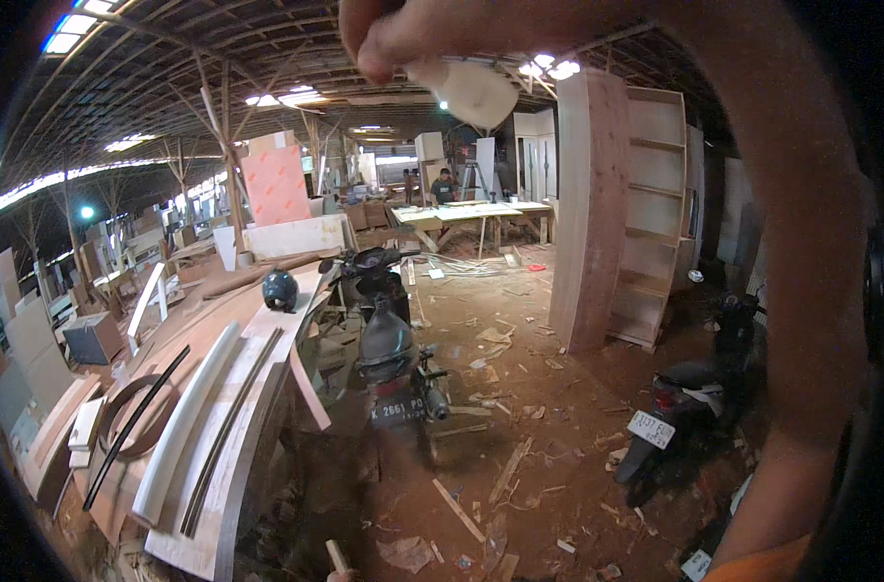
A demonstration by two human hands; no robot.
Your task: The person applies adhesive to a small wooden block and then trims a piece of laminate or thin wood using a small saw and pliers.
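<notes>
My right forearm [801,242] rises along the right side and arches over the top of the view. At the top middle, my right hand [388,39] is closed, its fingers pinching a pale cream, bottle-shaped thing [476,94] by its narrow end. The wide rounded end points right and down; the upper part of the hand is cut off. At the lower edge, the end of a pale wooden stick [337,555] stands above a small skin-toned patch. That patch may be fingertips of my left hand, but too little shows to be sure.
Parked motorbikes stand ahead [388,339] and at right [689,388]. A workbench [219,388] at left carries boards, strips and a dark helmet [280,290]. A tall wooden shelf unit [597,213] stands at right. Wood scraps litter the floor [519,398]. A person [444,187] is behind a far table [471,210].
</notes>
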